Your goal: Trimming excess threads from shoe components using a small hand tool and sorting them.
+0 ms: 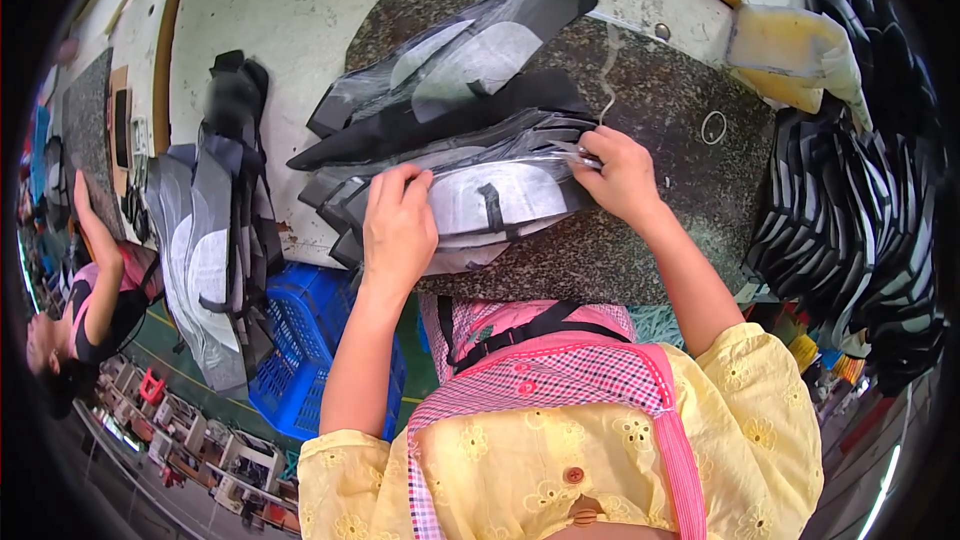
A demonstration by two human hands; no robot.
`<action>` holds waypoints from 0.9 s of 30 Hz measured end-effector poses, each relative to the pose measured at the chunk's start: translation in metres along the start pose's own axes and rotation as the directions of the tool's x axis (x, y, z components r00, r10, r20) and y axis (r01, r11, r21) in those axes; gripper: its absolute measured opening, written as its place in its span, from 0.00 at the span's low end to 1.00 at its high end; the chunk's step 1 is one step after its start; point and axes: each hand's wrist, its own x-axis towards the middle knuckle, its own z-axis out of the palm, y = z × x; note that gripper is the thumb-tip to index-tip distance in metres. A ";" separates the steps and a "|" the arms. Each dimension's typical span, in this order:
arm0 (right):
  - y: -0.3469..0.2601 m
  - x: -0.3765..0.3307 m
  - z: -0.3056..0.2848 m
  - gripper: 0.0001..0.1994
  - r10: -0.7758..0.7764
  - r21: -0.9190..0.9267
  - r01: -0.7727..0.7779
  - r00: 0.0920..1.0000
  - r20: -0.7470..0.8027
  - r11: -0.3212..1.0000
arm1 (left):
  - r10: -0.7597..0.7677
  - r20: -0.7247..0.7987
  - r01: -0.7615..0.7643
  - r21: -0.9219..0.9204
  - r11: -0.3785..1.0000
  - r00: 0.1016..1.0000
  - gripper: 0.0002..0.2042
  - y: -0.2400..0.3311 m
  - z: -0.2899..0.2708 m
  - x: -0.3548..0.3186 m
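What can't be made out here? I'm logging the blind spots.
Head view:
- Small thing pinched in the right hand: too small, fingers cover it.
- Lower pieces in the grey-and-black stack: hidden under the top piece and the left hand.
- Black pile at right: cut by the dark rim.

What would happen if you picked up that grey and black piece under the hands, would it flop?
The top grey and black piece probably flops: it looks thin and flat like cut fabric. It is likely light, since the left hand and right hand handle its edges with just the fingers. It shouldn't roll.
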 end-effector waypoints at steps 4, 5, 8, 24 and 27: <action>0.004 -0.002 0.007 0.08 0.086 0.086 -0.085 0.996 -0.004 0.993 | 0.263 -0.062 -0.271 -0.232 0.934 0.963 0.14 0.052 0.019 0.030; 0.006 -0.002 0.007 0.08 0.132 0.141 -0.134 0.991 0.024 0.981 | 0.270 -0.062 -0.277 -0.236 0.931 0.961 0.14 0.057 0.025 0.033; 0.004 -0.004 0.003 0.08 0.188 0.251 -0.164 0.979 -0.077 0.954 | 0.313 0.111 -0.309 -0.051 0.950 0.943 0.14 0.063 0.037 0.036; 0.015 0.005 0.006 0.13 0.254 0.121 -0.227 0.916 -0.310 0.966 | 0.373 0.249 -0.434 0.275 0.858 0.894 0.13 0.077 0.044 0.046; 0.036 -0.002 -0.026 0.14 0.155 0.135 -0.099 0.848 -0.507 0.986 | 0.366 0.232 -0.416 0.226 0.881 0.901 0.09 0.074 0.042 0.052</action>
